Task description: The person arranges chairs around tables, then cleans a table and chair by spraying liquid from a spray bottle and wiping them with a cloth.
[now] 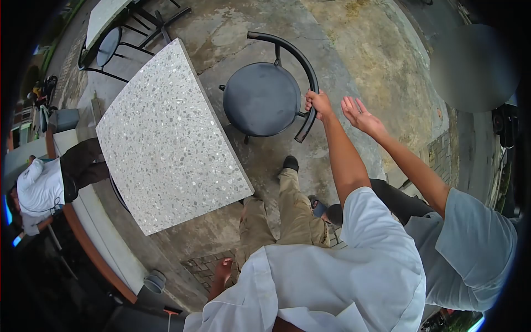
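My right hand [319, 105] is wrapped round the curved black back rail of a chair [262, 99]. The chair has a round dark seat and stands upright on the concrete, beside a speckled stone-topped table [174, 141]. Low at my side, my left hand [223, 269] hangs away from the chair and table. Its fingers look loose, and nothing shows in them. Close to my right arm, another person's open hand [362, 119] reaches toward the chair back without touching it.
A person in grey [475, 249] stands close on my right. Beyond the table's left side, another person [41, 185] bends over. A second chair [109, 47] and table [105, 19] stand at the upper left. A bucket [155, 282] sits at the lower left.
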A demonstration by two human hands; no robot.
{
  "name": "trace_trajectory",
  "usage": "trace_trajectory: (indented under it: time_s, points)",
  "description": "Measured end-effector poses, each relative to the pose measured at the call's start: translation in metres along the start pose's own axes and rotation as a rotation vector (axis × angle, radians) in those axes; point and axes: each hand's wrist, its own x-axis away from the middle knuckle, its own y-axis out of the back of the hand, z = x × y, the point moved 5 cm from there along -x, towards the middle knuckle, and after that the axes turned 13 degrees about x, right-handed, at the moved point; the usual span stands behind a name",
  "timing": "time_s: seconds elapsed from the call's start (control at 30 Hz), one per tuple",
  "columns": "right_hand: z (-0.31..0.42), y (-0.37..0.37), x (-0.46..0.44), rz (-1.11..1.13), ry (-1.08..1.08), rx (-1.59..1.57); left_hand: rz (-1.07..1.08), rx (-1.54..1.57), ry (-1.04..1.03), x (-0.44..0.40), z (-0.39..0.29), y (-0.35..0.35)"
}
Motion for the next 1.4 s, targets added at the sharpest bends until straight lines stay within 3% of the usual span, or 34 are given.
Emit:
trace_trajectory:
  time_s: [0.17, 0.2, 0.4, 0.47, 0.63, 0.7, 0.73, 0.8, 0.93, 1.07, 1.13, 1.23, 1.27, 1.33, 1.4]
  points:
    - [0.004, -0.036, -0.002, 0.031, -0.016, 0.031, 0.078, -0.224, 0.066, -0.007, 0.014, -0.009]
    - [0.001, -0.045, -0.003, 0.041, -0.018, 0.032, 0.080, -0.117, 0.135, -0.018, 0.037, -0.010]
    - [-0.025, -0.092, 0.011, 0.043, -0.024, 0.092, 0.004, -0.030, 0.031, -0.032, -0.006, -0.019]
    - [-0.037, -0.101, 0.006, 0.078, -0.022, 0.149, 0.009, -0.047, 0.019, -0.023, -0.050, -0.020]
    - [-0.053, -0.093, -0.004, 0.049, 0.112, 0.376, -0.053, 0.007, 0.005, -0.025, -0.086, -0.024]
    - [-0.045, -0.070, 0.009, -0.218, 0.341, 0.910, -0.116, 0.034, -0.072, -0.040, -0.085, -0.027]
    - [-0.027, -0.063, 0.032, -0.220, 0.360, 0.914, -0.095, 0.019, -0.082, -0.043, -0.096, -0.029]
    - [-0.017, -0.040, 0.083, -0.121, 0.152, 1.039, -0.055, -0.070, -0.148, -0.055, -0.119, -0.032]
    - [-0.057, 0.042, 0.151, 0.007, 0.129, 1.434, -0.018, -0.046, -0.243, -0.100, -0.159, -0.035]
    - [-0.127, 0.170, 0.222, 0.044, -0.124, 1.386, -0.081, -0.054, -0.258, -0.120, -0.189, -0.040]
    - [-0.114, 0.202, 0.268, 0.290, -0.319, 1.461, -0.095, -0.036, -0.238, -0.129, -0.191, -0.051]
    - [-0.120, 0.292, 0.293, 0.130, -0.495, 1.531, -0.086, -0.096, -0.182, -0.125, -0.210, -0.077]
    - [-0.120, 0.316, 0.286, 0.136, -0.483, 1.548, -0.051, -0.168, -0.149, -0.119, -0.219, -0.090]
    - [-0.114, 0.356, 0.250, 0.181, -0.203, 1.597, 0.038, -0.234, -0.151, -0.104, -0.237, -0.116]
    - [-0.093, 0.400, 0.213, 0.250, 0.063, 1.639, 0.094, -0.088, -0.185, -0.102, -0.231, -0.153]
